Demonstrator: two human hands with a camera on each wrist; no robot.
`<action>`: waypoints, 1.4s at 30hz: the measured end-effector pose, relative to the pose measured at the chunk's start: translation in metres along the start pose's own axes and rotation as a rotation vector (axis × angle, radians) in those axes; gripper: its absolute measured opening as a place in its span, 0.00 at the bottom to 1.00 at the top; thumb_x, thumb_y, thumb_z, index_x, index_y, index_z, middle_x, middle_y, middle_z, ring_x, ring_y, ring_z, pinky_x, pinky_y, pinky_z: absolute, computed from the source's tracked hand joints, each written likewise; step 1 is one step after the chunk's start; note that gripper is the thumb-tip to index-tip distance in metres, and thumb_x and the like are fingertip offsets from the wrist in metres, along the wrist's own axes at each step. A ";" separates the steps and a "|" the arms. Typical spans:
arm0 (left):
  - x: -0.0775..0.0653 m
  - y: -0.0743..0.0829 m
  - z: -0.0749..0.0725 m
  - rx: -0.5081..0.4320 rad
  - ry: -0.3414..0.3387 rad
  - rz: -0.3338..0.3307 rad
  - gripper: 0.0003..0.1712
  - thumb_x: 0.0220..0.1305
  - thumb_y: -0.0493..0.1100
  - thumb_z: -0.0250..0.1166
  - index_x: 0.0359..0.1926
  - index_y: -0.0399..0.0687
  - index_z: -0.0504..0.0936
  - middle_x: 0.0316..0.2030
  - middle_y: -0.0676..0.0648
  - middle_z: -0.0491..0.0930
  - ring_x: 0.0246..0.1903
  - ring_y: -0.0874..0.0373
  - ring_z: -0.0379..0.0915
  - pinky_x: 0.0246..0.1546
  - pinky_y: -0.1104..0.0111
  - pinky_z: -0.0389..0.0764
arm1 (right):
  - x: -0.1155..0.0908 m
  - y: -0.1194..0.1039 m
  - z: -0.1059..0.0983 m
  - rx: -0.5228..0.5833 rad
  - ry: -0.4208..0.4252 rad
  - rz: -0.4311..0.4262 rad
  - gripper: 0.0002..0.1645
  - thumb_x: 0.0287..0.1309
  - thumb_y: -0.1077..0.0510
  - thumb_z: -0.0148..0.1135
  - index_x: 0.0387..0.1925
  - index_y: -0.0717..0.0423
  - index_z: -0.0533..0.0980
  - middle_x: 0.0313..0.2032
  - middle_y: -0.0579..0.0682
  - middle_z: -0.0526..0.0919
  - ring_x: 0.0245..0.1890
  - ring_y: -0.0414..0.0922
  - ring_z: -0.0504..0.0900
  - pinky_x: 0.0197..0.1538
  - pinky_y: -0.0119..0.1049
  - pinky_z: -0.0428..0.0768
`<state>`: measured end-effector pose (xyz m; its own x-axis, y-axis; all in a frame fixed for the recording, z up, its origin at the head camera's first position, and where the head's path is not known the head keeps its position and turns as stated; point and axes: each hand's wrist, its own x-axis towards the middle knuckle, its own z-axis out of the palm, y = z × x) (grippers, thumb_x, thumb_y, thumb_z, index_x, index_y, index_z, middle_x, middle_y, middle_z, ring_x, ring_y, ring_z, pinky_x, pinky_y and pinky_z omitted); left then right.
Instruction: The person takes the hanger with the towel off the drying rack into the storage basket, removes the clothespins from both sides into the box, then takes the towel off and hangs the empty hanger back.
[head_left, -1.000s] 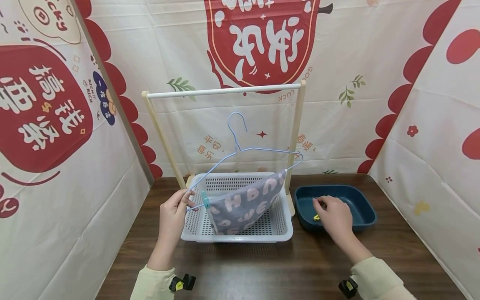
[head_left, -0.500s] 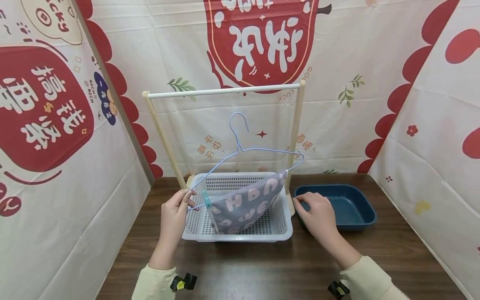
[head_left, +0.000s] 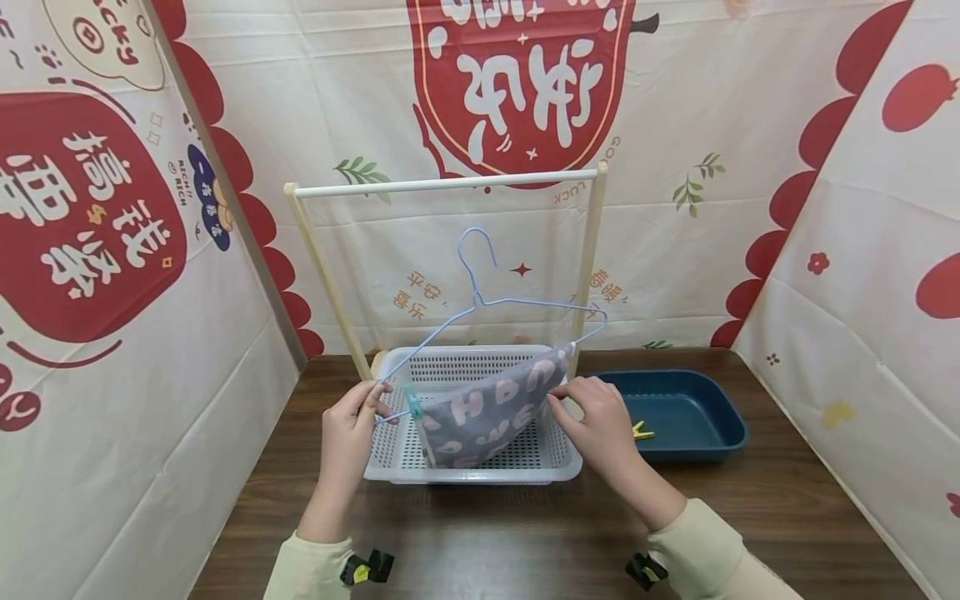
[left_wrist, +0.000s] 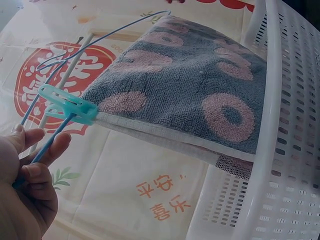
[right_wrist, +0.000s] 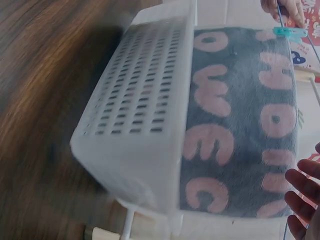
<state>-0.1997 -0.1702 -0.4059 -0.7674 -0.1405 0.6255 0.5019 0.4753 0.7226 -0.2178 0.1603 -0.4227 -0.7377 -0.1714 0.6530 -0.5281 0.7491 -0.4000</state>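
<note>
A blue wire hanger (head_left: 427,340) stands tilted over the basket, its lower left corner pinched between the thumb and fingers of my left hand (head_left: 350,425). Over its bottom bar hangs a grey-blue towel (head_left: 483,417) with pink letters, its lower part inside the white perforated basket (head_left: 472,477). Beside my left fingers, a turquoise clothespin (left_wrist: 70,106) clips the towel's left edge to the bar. My right hand (head_left: 596,421) is at the towel's right edge, fingertips overlapping it in the head view. In the right wrist view its fingers (right_wrist: 302,192) are loosely extended, with nothing visible between them.
A drying rack with a white top rod (head_left: 450,183) and wooden posts stands behind and around the basket. To the right sits a dark blue basin (head_left: 690,417), with a yellow clothespin (head_left: 641,431) inside. Printed cloth walls (head_left: 675,275) surround the wooden table (head_left: 480,542).
My right hand has moved left from over the blue basin to the towel's right edge, uncovering the yellow clothespin. My left hand keeps its grip on the hanger almost unmoved.
</note>
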 end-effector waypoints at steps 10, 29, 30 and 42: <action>-0.002 0.000 0.002 -0.012 -0.005 -0.010 0.08 0.70 0.39 0.60 0.36 0.44 0.84 0.19 0.52 0.80 0.19 0.58 0.75 0.16 0.75 0.64 | 0.009 -0.025 0.009 0.060 0.017 -0.119 0.03 0.59 0.56 0.66 0.35 0.50 0.83 0.33 0.41 0.83 0.37 0.41 0.77 0.46 0.44 0.73; -0.003 0.004 0.008 -0.038 -0.029 0.007 0.07 0.69 0.37 0.60 0.37 0.39 0.84 0.20 0.47 0.80 0.20 0.53 0.75 0.20 0.75 0.67 | 0.018 -0.054 0.031 0.166 0.018 -0.286 0.09 0.55 0.55 0.69 0.38 0.53 0.83 0.38 0.44 0.82 0.42 0.44 0.77 0.47 0.44 0.71; -0.003 0.004 0.009 -0.035 -0.030 0.005 0.07 0.69 0.38 0.60 0.37 0.39 0.84 0.20 0.46 0.80 0.21 0.53 0.75 0.21 0.75 0.68 | 0.018 -0.057 0.032 0.171 0.013 -0.288 0.09 0.55 0.55 0.69 0.38 0.53 0.83 0.38 0.44 0.82 0.42 0.44 0.77 0.46 0.44 0.71; -0.003 0.009 0.012 -0.026 -0.038 -0.017 0.07 0.68 0.37 0.62 0.37 0.36 0.83 0.21 0.43 0.80 0.24 0.46 0.77 0.24 0.73 0.69 | 0.021 -0.074 0.044 0.204 0.008 -0.289 0.09 0.55 0.56 0.69 0.38 0.54 0.83 0.37 0.44 0.82 0.42 0.43 0.76 0.49 0.44 0.72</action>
<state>-0.1975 -0.1553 -0.4050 -0.7906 -0.1148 0.6015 0.4982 0.4505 0.7408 -0.2121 0.0731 -0.4076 -0.5426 -0.3522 0.7626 -0.7882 0.5272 -0.3174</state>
